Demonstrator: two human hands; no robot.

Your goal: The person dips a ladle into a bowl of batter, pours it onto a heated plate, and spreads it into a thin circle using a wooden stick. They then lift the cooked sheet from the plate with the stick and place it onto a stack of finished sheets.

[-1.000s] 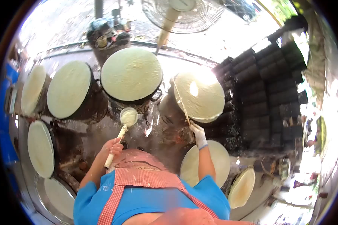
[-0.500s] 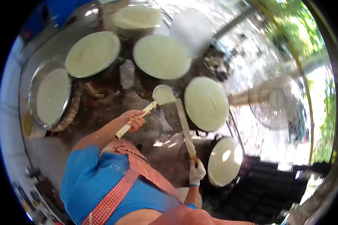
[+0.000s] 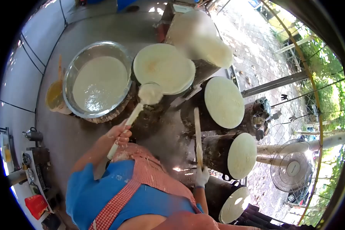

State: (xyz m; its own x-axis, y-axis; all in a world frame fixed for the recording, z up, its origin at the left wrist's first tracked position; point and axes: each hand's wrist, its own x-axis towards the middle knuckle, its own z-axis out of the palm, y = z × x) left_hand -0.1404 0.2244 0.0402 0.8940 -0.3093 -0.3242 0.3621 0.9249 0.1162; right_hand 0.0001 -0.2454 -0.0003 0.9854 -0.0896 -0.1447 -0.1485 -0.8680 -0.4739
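My left hand [image 3: 120, 136] is closed round the batter-crusted handle of a ladle [image 3: 150, 93]. The ladle's bowl overlaps the near edge of a round, pale, batter-covered pot top [image 3: 164, 68] in this view. My right hand [image 3: 202, 177], in a white glove, grips the lower end of a long flat wooden stick [image 3: 198, 134] that points away from me. The stick's upper end is close to another pale round top [image 3: 224, 102]. To the left of the ladle stands a large metal basin [image 3: 71, 100] of white liquid batter [image 3: 101, 82].
Two more round tops [image 3: 242, 156] [image 3: 235, 205] line the right side, on dark pots. Behind the basin's left side is a yellowish bucket [image 3: 54, 96]. A standing fan [image 3: 293, 168] is at the far right. A kettle [image 3: 33, 134] stands at the left.
The view has swung left, bringing the basin nearer the middle. The ladle has moved from beside the stick's tip to the pot top near the basin. Both hands keep their holds.
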